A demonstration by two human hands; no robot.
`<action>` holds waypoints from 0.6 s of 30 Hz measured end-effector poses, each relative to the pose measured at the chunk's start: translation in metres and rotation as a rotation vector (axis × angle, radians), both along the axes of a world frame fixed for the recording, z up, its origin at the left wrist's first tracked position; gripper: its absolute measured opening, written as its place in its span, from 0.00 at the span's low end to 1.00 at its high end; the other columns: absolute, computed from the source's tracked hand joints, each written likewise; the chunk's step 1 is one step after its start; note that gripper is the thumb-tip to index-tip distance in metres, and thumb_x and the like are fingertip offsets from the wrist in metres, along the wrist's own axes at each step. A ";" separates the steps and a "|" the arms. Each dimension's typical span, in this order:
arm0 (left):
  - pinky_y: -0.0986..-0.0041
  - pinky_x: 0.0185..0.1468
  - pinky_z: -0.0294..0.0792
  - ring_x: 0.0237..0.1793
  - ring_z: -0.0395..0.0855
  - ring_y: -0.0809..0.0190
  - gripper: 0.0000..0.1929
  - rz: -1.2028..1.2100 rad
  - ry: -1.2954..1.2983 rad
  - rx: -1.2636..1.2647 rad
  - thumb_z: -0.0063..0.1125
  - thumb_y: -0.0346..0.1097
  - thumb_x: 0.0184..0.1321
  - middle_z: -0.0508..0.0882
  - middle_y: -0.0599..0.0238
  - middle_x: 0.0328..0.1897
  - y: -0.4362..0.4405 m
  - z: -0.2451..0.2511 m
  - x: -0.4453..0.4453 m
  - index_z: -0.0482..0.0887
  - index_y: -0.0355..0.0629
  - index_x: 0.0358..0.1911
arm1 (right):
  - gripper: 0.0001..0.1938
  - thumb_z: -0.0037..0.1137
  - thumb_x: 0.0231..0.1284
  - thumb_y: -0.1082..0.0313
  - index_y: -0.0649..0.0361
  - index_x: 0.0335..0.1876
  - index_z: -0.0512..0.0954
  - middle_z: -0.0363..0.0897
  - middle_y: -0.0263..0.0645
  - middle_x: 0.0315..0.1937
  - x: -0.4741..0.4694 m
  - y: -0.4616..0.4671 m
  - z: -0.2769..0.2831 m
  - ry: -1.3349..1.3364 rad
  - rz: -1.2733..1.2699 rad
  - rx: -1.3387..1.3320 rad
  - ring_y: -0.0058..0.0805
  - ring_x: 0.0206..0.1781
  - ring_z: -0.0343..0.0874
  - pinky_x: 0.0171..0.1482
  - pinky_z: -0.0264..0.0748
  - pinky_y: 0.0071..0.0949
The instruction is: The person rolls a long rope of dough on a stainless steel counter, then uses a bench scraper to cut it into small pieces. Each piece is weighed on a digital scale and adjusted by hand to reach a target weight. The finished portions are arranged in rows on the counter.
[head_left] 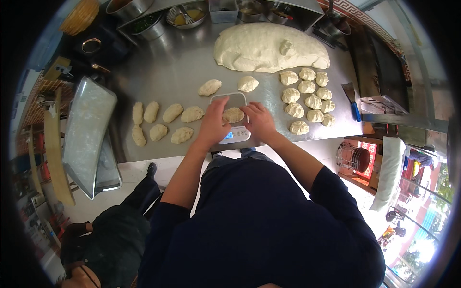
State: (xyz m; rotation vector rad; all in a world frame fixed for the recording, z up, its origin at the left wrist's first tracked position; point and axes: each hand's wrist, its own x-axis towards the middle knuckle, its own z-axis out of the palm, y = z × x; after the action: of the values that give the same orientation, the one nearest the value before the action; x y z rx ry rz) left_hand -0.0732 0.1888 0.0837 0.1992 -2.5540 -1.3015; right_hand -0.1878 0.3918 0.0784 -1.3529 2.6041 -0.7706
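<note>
A piece of dough [234,115] rests on the platform of a white digital kitchen scale [236,98] with a lit display at its front. My left hand [215,124] is at the dough's left end, thumb and fingers spread apart over the scale's edge. On the other side my right hand [260,120] reaches over the scale's right edge, fingertips close to the dough. Whether either hand touches the dough is hard to tell. Behind the scale lie two more pieces, a left one [210,87] and a right one [248,84].
A large dough mass [266,45] lies at the back of the steel table [173,79]. Several lumps [295,109] sit right, and several elongated pieces [173,113] left. A blue-handled scraper [352,100] lies far right. Metal trays [88,129] lean left; another person [111,230] is nearby.
</note>
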 end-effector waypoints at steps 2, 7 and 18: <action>0.51 0.74 0.73 0.68 0.81 0.43 0.40 -0.072 0.002 -0.068 0.73 0.28 0.53 0.82 0.51 0.70 0.011 -0.002 -0.008 0.77 0.43 0.75 | 0.23 0.74 0.57 0.72 0.58 0.60 0.86 0.90 0.42 0.54 0.004 -0.011 -0.002 -0.057 -0.014 0.047 0.46 0.63 0.87 0.66 0.83 0.44; 0.52 0.68 0.75 0.64 0.83 0.45 0.39 -0.092 -0.113 -0.227 0.79 0.32 0.51 0.87 0.58 0.63 0.029 -0.016 -0.031 0.81 0.43 0.71 | 0.14 0.67 0.60 0.76 0.61 0.52 0.89 0.91 0.42 0.42 0.005 -0.016 -0.002 -0.463 -0.209 -0.140 0.45 0.44 0.90 0.51 0.87 0.45; 0.52 0.61 0.75 0.56 0.82 0.47 0.31 0.071 -0.042 -0.372 0.79 0.41 0.60 0.86 0.62 0.52 0.037 -0.028 -0.038 0.84 0.44 0.68 | 0.10 0.71 0.72 0.73 0.67 0.54 0.89 0.93 0.43 0.41 -0.024 0.031 0.076 -1.534 0.122 -0.118 0.29 0.38 0.90 0.44 0.84 0.29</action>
State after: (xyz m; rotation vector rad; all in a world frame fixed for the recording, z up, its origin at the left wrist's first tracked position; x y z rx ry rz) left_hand -0.1107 0.2261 0.0557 0.2406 -2.7374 -0.7839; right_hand -0.2113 0.4232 0.1547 -0.4439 1.2377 -1.2242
